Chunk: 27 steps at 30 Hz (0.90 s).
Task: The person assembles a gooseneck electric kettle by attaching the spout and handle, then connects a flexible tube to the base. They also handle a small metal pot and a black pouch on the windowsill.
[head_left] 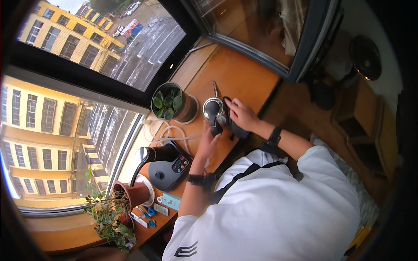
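Note:
A metal kettle (208, 114) with a thin spout and a dark lid stands on the wooden sill, its spout toward the far side. My left hand (208, 142) closes round the kettle's black handle on the near side. Just right of the kettle, my right hand (242, 115) has bent fingers at a long dark item (237, 130). What that item is and how the fingers hold it cannot be made out. To the left sits a dark grey appliance base (167, 175) with a button panel and a black curved-arm part (140, 162).
A potted plant (186, 108) stands left of the kettle, with a loose white cable (175, 128) in front. Lower left are a trailing plant in a brown pot (136, 194), small boxes (171, 200) and blue-handled scissors (151, 212). The opened window sash (261, 54) juts over the sill's far right.

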### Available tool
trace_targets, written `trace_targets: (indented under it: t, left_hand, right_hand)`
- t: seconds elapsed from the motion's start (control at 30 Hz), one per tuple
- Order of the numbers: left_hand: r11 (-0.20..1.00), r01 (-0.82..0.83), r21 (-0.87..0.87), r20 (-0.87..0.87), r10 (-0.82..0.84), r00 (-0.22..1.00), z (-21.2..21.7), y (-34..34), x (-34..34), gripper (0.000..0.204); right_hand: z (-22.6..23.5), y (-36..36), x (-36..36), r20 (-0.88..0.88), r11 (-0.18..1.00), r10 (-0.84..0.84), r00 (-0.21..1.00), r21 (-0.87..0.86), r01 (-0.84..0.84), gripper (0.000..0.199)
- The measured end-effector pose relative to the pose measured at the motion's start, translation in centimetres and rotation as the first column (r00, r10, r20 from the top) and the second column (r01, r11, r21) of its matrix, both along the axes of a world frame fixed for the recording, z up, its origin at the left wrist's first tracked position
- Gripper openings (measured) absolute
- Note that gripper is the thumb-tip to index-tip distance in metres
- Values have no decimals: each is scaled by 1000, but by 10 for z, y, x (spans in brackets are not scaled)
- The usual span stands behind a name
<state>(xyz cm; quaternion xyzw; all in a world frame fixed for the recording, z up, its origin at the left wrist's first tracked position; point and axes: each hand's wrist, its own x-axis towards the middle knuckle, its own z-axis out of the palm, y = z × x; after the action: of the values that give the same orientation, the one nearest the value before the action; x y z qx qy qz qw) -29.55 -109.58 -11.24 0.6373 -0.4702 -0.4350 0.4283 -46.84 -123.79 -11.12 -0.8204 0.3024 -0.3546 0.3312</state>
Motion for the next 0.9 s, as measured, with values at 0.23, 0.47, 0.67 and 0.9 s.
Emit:
trace_targets:
  t: [0.23,0.47,0.67,0.9]
  left_hand:
    - [1000,-1,31,143,-4,990,-3,5,4,37]
    - [997,-53,60,-8,54,999,-1,2,2,35]
    - [996,-87,-21,-125,84,989,-35,24,17,39]
    - [995,-56,-76,-172,42,984,7,79,17,59]
  right_hand:
    - [-29,-12,-7,-34,996,-6,999,85,9,47]
    - [-27,-3,-11,-83,995,-60,995,80,67,43]
    - [-41,-22,-41,-234,997,28,972,78,-9,39]
    - [-52,-27,-59,-315,992,8,949,121,32,36]
